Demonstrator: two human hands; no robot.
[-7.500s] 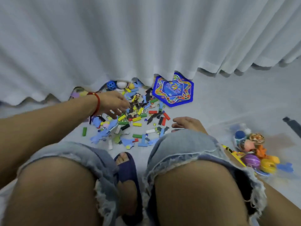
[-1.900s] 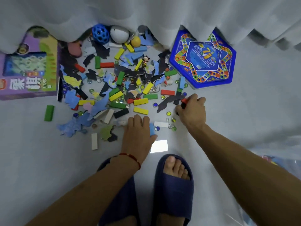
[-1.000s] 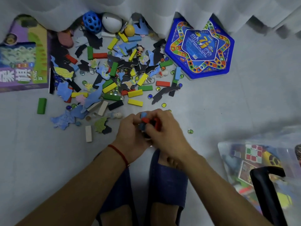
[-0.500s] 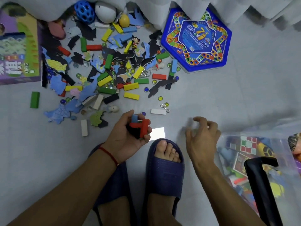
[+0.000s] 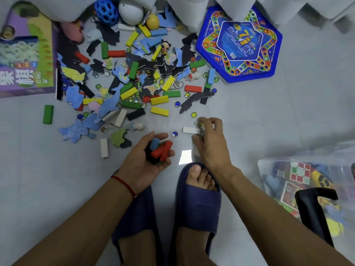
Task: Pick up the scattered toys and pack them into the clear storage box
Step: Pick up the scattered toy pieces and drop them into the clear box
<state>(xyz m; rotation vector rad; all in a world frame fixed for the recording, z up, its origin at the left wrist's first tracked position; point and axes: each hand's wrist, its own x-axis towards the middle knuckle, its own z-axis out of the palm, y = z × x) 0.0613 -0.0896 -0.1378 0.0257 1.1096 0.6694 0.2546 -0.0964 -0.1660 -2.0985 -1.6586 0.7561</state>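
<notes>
Far left of the cupped left hand, a purple game box (image 5: 26, 60) is seen lying flat against the curtain (image 5: 57, 6). A lone green block (image 5: 48, 114) lies apart, left of and beyond that hand. A white block (image 5: 104, 150) lies just left of it, beside a green puzzle piece (image 5: 118, 138).

The toy pile (image 5: 134, 79) is spread beyond both hands: coloured blocks, blue and black puzzle pieces, glass marbles. At its far edge a blue holed ball (image 5: 106, 11), a white egg-shaped toy (image 5: 131, 13) and a yellow ball (image 5: 152, 22) sit partly under the curtain.

The left hand (image 5: 146, 160) is held palm up, fingers curled round a clutch of blocks (image 5: 160, 150), red and blue on top, dark ones beneath. A red cord (image 5: 124, 185) is worn at its wrist. A blue marble (image 5: 174, 134) lies between the two hands.

The right hand (image 5: 209, 139) is lowered to the floor (image 5: 288, 121), fingers bent over a white block (image 5: 191, 130) and a metal ring puzzle (image 5: 198, 125). Whether either is pinched cannot be told. A yellow marble (image 5: 194, 114) lies just beyond its fingertips.

Blue slippers (image 5: 197, 198) are seen below both hands. Beyond and right of the right hand lies a blue star board (image 5: 242, 45).

Well right of the right hand, nearer the body, the clear box (image 5: 269, 169) holds a cube puzzle (image 5: 299, 172) and other toys; a black handle (image 5: 315, 210) crosses it.
</notes>
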